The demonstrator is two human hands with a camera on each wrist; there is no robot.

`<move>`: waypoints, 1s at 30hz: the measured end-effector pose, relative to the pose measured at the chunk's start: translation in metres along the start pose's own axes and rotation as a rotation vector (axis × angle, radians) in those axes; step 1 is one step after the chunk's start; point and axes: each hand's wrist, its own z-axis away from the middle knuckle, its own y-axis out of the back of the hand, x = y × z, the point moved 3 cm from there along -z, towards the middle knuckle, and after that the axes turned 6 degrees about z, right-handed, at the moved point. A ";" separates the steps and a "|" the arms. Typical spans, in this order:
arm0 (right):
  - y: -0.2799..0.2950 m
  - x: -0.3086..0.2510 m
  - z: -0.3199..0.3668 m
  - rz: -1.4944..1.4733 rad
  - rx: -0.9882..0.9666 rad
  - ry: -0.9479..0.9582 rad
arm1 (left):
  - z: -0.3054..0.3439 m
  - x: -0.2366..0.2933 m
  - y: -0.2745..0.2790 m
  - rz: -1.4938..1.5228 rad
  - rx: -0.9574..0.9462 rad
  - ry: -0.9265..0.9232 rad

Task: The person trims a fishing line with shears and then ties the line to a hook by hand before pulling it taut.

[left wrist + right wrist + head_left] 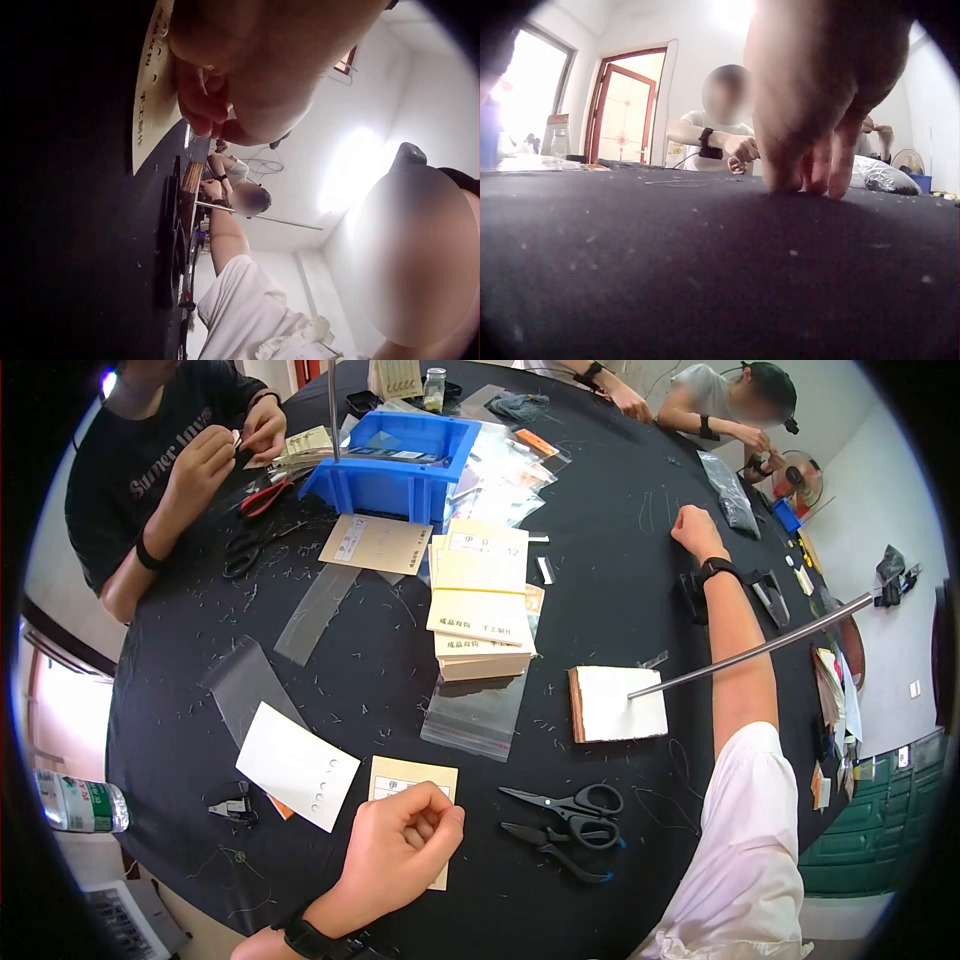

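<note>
My left hand [395, 850] is over a tan printed card [440, 775] near the front of the table, its fingers curled and the thumb against the index finger. In the left wrist view the card [150, 112] shows a row of small slits beside the fingers. Far to the right, my right hand [700, 532] reaches out across the black cloth, fingers bent down. Its fingertips meet the cloth in the right wrist view, close to thin pale threads [682, 182]. I cannot tell whether a thread lies between the right fingers.
Black scissors [575, 800] and black snips [555, 850] lie between my arms. A metal rod [760, 645] rises from a white-topped block [600, 710]. Banded cards [480, 575], a white slitted card [300, 760] and a blue bin [385, 495] stand leftward. Other people sit around the table.
</note>
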 end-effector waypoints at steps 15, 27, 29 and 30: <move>-0.001 0.011 0.007 -0.187 -0.021 0.202 | 0.000 0.002 0.000 -0.035 0.003 -0.025; 0.011 -0.006 0.014 -0.033 -0.006 0.101 | 0.000 0.000 0.000 -0.014 0.014 -0.077; 0.011 -0.006 0.015 -0.015 -0.085 0.103 | 0.000 0.001 0.001 -0.027 0.019 -0.081; 0.012 -0.006 0.018 -0.014 -0.085 0.104 | 0.000 0.001 0.000 -0.026 0.019 -0.081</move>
